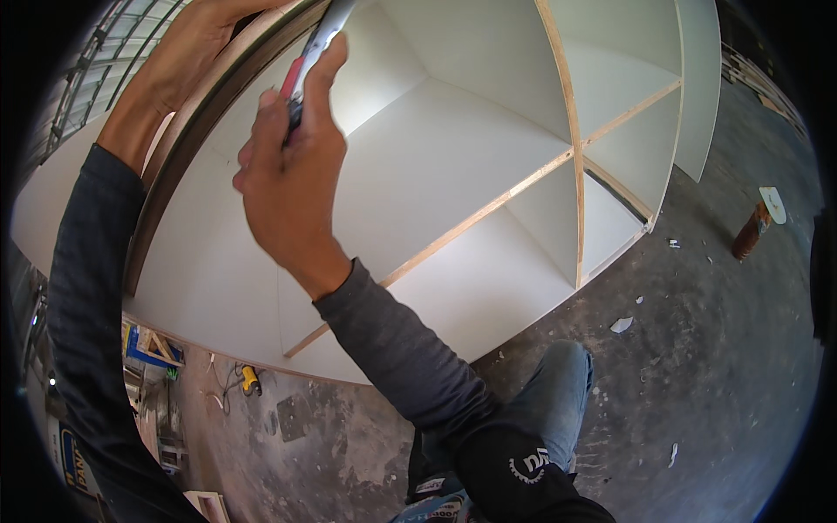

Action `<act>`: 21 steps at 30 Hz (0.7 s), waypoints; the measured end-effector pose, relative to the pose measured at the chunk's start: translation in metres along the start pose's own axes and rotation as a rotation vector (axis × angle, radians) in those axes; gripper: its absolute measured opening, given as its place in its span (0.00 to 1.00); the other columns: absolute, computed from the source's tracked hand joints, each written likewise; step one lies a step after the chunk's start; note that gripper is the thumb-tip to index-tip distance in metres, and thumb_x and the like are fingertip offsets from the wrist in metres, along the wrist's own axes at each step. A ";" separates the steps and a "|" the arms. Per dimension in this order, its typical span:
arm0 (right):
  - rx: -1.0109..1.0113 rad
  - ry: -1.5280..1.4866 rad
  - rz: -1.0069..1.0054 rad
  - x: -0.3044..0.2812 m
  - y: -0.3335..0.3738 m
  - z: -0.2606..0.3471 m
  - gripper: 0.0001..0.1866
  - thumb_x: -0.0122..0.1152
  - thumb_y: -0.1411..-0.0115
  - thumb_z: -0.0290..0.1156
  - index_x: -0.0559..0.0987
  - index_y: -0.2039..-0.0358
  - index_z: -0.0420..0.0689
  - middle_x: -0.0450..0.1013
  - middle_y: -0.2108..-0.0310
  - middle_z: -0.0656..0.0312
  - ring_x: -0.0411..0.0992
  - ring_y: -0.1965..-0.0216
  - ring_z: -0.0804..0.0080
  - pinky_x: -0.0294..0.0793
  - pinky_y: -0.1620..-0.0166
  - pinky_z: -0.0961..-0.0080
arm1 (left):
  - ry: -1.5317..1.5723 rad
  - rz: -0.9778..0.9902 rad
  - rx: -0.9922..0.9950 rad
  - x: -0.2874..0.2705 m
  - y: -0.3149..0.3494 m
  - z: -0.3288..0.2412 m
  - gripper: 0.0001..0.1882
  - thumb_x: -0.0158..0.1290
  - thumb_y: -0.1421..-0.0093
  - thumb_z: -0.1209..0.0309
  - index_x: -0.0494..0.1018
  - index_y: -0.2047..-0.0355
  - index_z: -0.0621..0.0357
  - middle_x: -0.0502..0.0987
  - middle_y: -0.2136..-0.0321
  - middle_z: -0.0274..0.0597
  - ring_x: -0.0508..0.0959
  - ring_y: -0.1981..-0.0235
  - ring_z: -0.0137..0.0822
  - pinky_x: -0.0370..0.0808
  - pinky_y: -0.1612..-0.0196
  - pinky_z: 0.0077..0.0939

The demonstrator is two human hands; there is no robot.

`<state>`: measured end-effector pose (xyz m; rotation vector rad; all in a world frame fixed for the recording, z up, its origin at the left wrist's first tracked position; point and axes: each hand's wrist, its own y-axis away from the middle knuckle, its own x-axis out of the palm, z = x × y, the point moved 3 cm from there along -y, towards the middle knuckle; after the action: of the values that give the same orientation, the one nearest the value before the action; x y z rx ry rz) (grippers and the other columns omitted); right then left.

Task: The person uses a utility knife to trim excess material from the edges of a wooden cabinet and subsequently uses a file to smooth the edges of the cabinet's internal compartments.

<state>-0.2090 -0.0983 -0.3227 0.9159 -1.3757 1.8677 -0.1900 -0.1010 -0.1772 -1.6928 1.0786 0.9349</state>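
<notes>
One red-and-silver hand tool (305, 77) is gripped in the right hand (295, 179), which is closed around its lower part with one digit stretched along its side. The tool stands at a slant just beside the dark left edge (196, 135) of a large white cabinet (436, 161), over the open interior; its upper end runs out of view, and whether it touches that edge cannot be told.

The left hand (196, 52) is on the outer side of the same edge, further up; its fingers are mostly out of sight, so I cannot tell whether they are clamped on anything. Both forearms wear dark sleeves (410, 349).

Pale wooden strips (497, 209) face the cabinet's dividers and cross near its right side. Below its lower edge, a jeans-clad leg (554, 392) shows above the grey concrete floor (689, 392). Off the cabinet's lower left edge, a yellow tool (251, 381) with a cord lies on the floor. Beyond the lower right corner are white scraps (621, 325) and, further out, a brown cylinder (747, 237) with a white flat piece (772, 205) at its end.
</notes>
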 end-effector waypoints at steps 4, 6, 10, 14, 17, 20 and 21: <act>0.015 0.013 0.011 0.028 0.038 -0.007 0.37 0.43 0.26 0.31 0.36 0.26 0.41 0.63 0.83 0.69 0.61 0.85 0.86 0.67 0.80 0.82 | 0.063 -0.004 -0.117 -0.013 -0.004 0.012 0.25 0.48 0.30 0.65 0.68 0.38 0.70 0.78 0.47 0.53 0.78 0.52 0.33 0.72 0.48 0.18; 0.025 0.032 0.010 0.048 0.066 -0.009 0.37 0.42 0.26 0.30 0.36 0.26 0.40 0.63 0.84 0.68 0.62 0.85 0.85 0.66 0.80 0.81 | -0.027 -0.055 -0.034 -0.007 0.008 0.005 0.25 0.48 0.30 0.65 0.68 0.38 0.70 0.79 0.48 0.52 0.79 0.55 0.32 0.73 0.51 0.16; -0.110 0.177 -0.003 0.044 0.066 -0.017 0.36 0.41 0.26 0.28 0.37 0.26 0.37 0.64 0.84 0.66 0.63 0.84 0.81 0.65 0.78 0.77 | -0.078 -0.009 0.000 0.002 -0.004 -0.010 0.24 0.48 0.29 0.64 0.70 0.39 0.69 0.79 0.47 0.52 0.79 0.56 0.32 0.73 0.50 0.17; 0.031 0.100 0.048 0.048 0.082 -0.018 0.37 0.43 0.27 0.29 0.37 0.26 0.39 0.65 0.84 0.67 0.63 0.85 0.82 0.65 0.79 0.79 | -0.165 -0.006 -0.066 -0.007 0.021 -0.001 0.24 0.47 0.29 0.63 0.70 0.40 0.70 0.79 0.48 0.52 0.78 0.56 0.29 0.73 0.50 0.17; 0.034 0.094 0.066 0.051 0.088 -0.026 0.37 0.45 0.26 0.29 0.38 0.25 0.42 0.66 0.81 0.68 0.63 0.84 0.86 0.66 0.80 0.81 | -0.424 0.087 -0.290 -0.073 0.048 0.052 0.25 0.50 0.30 0.56 0.74 0.40 0.58 0.79 0.49 0.41 0.78 0.53 0.24 0.74 0.50 0.18; 0.031 0.074 0.060 0.042 0.078 -0.032 0.37 0.45 0.27 0.28 0.39 0.25 0.45 0.68 0.78 0.69 0.63 0.82 0.88 0.68 0.80 0.83 | -0.426 0.071 -0.371 -0.077 0.099 0.026 0.22 0.55 0.32 0.65 0.73 0.40 0.58 0.78 0.49 0.41 0.77 0.48 0.32 0.74 0.45 0.27; 0.000 0.082 0.052 0.043 0.077 -0.030 0.37 0.45 0.27 0.28 0.39 0.25 0.46 0.69 0.77 0.69 0.63 0.82 0.88 0.69 0.80 0.84 | -0.445 0.106 -0.384 -0.085 0.119 0.022 0.24 0.56 0.33 0.65 0.72 0.38 0.56 0.79 0.50 0.43 0.77 0.49 0.35 0.73 0.44 0.28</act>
<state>-0.3005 -0.0849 -0.3336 0.8017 -1.3618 1.9219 -0.3325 -0.0847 -0.1408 -1.6203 0.7238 1.5785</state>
